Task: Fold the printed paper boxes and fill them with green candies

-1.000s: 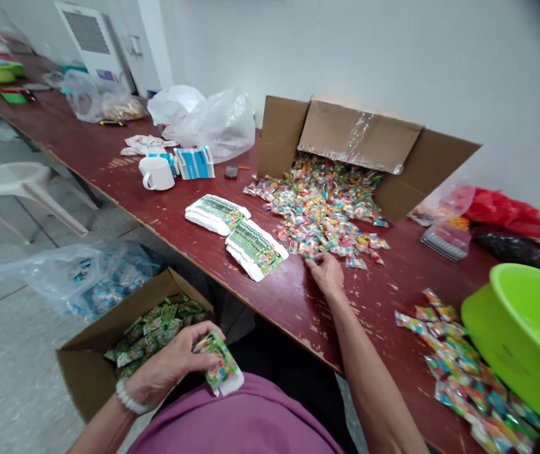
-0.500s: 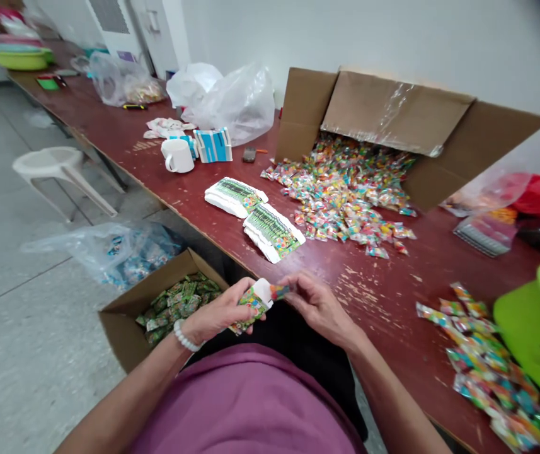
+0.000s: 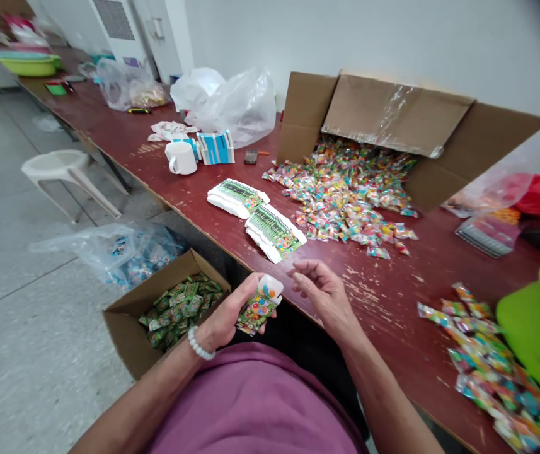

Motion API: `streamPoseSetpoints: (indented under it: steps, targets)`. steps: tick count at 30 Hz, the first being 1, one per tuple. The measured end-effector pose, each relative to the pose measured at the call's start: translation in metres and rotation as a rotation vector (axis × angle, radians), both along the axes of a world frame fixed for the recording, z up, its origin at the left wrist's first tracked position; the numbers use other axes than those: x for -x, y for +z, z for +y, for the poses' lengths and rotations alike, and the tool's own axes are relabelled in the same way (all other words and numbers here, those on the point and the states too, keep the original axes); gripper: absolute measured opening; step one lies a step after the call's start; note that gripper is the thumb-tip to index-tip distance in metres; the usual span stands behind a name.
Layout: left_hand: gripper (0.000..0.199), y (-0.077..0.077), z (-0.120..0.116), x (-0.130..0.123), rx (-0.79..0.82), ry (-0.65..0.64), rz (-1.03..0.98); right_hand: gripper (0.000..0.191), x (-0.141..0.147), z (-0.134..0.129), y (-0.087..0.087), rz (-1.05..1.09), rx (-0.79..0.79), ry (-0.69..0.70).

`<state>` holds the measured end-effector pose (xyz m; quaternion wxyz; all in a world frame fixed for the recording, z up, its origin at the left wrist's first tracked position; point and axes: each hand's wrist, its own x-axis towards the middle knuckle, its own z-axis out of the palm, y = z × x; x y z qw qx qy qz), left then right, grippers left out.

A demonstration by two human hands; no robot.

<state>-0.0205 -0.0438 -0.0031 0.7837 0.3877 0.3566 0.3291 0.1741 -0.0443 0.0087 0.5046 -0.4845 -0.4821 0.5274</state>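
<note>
My left hand (image 3: 229, 313), with a white bead bracelet at the wrist, is closed around a small green printed box (image 3: 258, 307) whose white top flap stands up. To its right, over the table's front edge, my right hand (image 3: 319, 287) has curled fingers a little apart, with nothing visible between them. Two rows of flat green-and-white boxes (image 3: 276, 232) lie on the red table (image 3: 194, 195) beyond my hands. Small wrapped candies (image 3: 340, 189) spill from a big cardboard box (image 3: 397, 113) tipped on its side.
Below on the left, a carton (image 3: 128, 340) holds green packets beside a plastic bag (image 3: 142, 252). A white stool (image 3: 57, 165) stands farther left. On the table are a white mug (image 3: 181, 157), plastic bags (image 3: 241, 104), and a green basin (image 3: 534, 328) beside more candies.
The small colourful packet that was between my right fingers at the box's mouth is no longer in them. My right hand has drawn back from the box, which is now tilted more upright.
</note>
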Motion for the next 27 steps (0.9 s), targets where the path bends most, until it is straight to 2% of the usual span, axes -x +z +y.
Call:
streamPoseSetpoints:
  steps: [5,10,14,18,22,27]
  targets:
    - [0.051,0.000,-0.003,-0.001,-0.056,0.026,-0.006,0.035,0.006,-0.005,-0.012,0.125,0.160,0.071]
    - [0.048,-0.001,-0.007,-0.002,-0.149,0.047,0.073,0.036,0.013,-0.007,-0.011,0.066,0.104,0.130]
    - [0.046,-0.002,-0.007,-0.002,-0.180,0.048,0.088,0.037,0.014,-0.007,-0.010,0.035,0.118,0.169]
    - [0.050,0.000,-0.006,-0.003,-0.078,0.045,0.029,0.030,0.007,-0.009,-0.012,0.138,0.146,0.196]
    - [0.045,0.002,-0.008,-0.009,-0.027,0.089,-0.025,0.034,0.011,-0.014,-0.013,0.216,0.156,0.252]
    - [0.044,-0.001,-0.009,-0.013,0.102,0.159,-0.096,0.025,0.028,-0.017,-0.017,0.177,0.085,0.124]
